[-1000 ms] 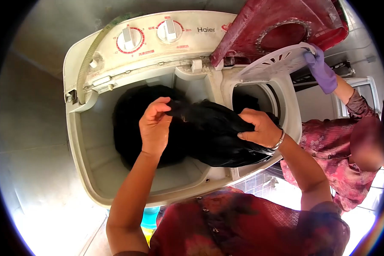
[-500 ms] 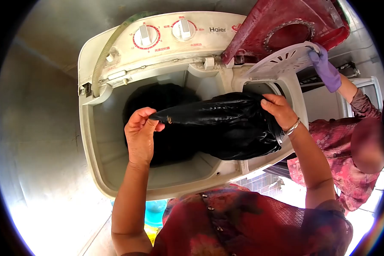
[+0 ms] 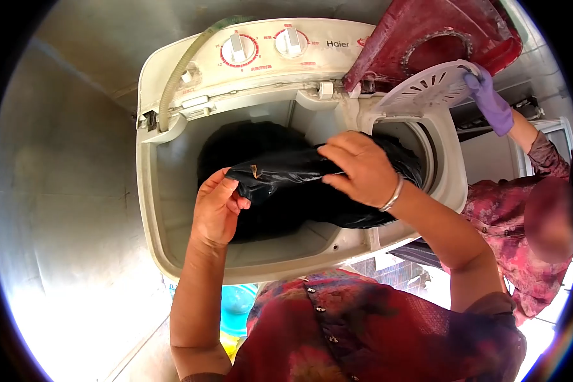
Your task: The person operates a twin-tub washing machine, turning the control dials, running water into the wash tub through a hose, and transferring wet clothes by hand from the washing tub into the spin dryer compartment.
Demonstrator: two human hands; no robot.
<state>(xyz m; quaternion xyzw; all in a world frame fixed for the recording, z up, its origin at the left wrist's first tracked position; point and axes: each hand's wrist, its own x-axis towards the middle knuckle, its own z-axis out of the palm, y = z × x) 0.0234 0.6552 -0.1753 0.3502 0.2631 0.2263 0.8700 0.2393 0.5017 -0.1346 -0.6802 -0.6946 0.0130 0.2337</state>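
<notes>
A wet, shiny black garment (image 3: 286, 170) stretches between my hands over the twin-tub washing machine (image 3: 149, 210). My left hand (image 3: 215, 207) pinches its narrow end above the wash tub, near a small brown mark on the cloth. My right hand (image 3: 363, 169) is curled over the garment farther along, thumb below and fingers on top. The rest of the garment hangs across the divider toward the spin tub (image 3: 430, 149). More black cloth (image 3: 248, 143) lies in the wash tub; whether it belongs to the same garment I cannot tell.
At the right, a co-worker's purple-gloved hand (image 3: 490, 105) holds up a white slotted lid (image 3: 426, 89). Behind it stands a raised red lid (image 3: 395, 38). A ribbed hose (image 3: 178, 79) runs over the control panel. A blue basin (image 3: 239, 305) sits below the machine.
My right hand has moved left along the garment, from its wide right part to nearer my left hand. The left hand keeps its pinch. The view has shifted slightly.
</notes>
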